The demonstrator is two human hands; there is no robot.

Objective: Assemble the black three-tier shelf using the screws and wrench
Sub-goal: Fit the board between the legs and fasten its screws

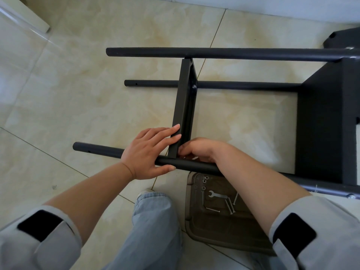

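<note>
- The black shelf frame point(253, 53) lies on its side on the tiled floor point(97, 84), three long tubular legs running left to right in view, each with its free end at the left.
- At the right a broad black shelf panel point(327, 123) is already joined to the legs; a bright screw head point(351, 196) shows on the near leg beside it, so that tier looks done.
- Mid-frame stands the middle shelf panel point(184, 102), seen edge-on, reaching from the far leg down to the near leg point(109, 152). A silver fastener point(194, 86) sits on it near the middle leg, so I judge that corner at least started.
- The work is at the near corner, where panel meets near leg.
- The left hand point(150, 152) has its thumb under the near leg while straight fingers press flat on the panel's face: a relaxed, bracing grip, steadying the joint.
- The right hand point(200, 151) is curled in behind the joint, fingertips hidden; a glint of metal shows there, but I cannot tell what it grips, if anything.
- Just below the near leg a brown tray point(224, 234) lies on the floor, holding the flat wrench point(216, 195), several long screws point(229, 206) and a few nuts point(204, 179).
- My read: roughly the halfway mark. The wrench lies idle, so tightening here is not yet done, and holes near the legs' free ends point(89, 151) suggest the third tier is yet to come.
</note>
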